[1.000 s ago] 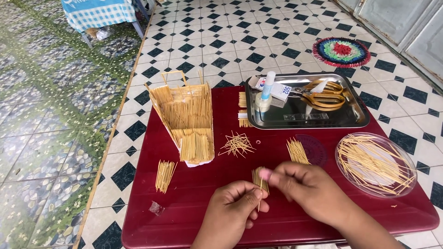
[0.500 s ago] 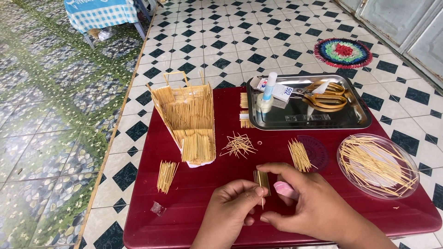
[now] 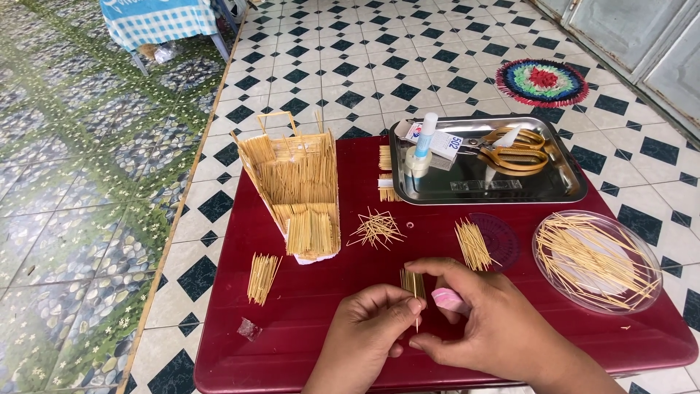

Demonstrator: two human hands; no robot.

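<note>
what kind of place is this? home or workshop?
Likely a home, on a tiled floor indoors or on a porch, used as a craft spot. A low red table holds a toothpick model house, a steel tray with scissors, and both hands holding a small toothpick bundle.

A dark red table (image 3: 292, 321) is standing on tiled floor (image 3: 350, 66), carrying a toothpick house (image 3: 295, 191), a steel tray (image 3: 576, 191), a clear dish of toothpicks (image 3: 596, 260), several loose toothpick bundles (image 3: 262, 277), and what is probably a plastic scrap (image 3: 249, 329).
</note>
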